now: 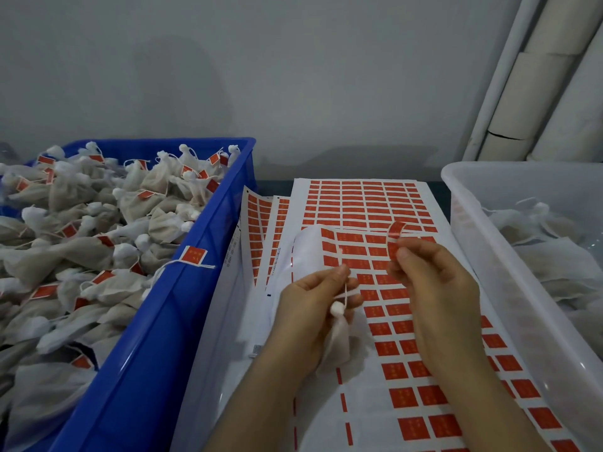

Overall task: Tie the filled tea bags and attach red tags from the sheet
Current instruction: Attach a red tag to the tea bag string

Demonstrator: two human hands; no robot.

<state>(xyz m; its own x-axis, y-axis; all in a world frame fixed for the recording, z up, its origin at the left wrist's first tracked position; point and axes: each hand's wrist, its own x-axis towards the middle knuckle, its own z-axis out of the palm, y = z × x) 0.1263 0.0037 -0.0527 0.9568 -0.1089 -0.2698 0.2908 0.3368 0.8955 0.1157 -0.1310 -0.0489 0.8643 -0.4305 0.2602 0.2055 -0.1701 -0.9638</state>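
One head-worn view looks forward and down, close over the table (pixel 274 185).

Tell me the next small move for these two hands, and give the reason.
Probably bring the red tag across to the string and fold it shut over it. The right hand already pinches a peeled, curling tag above the sheet, while the left hand holds a tied tea bag with its string pulled up and still bare.
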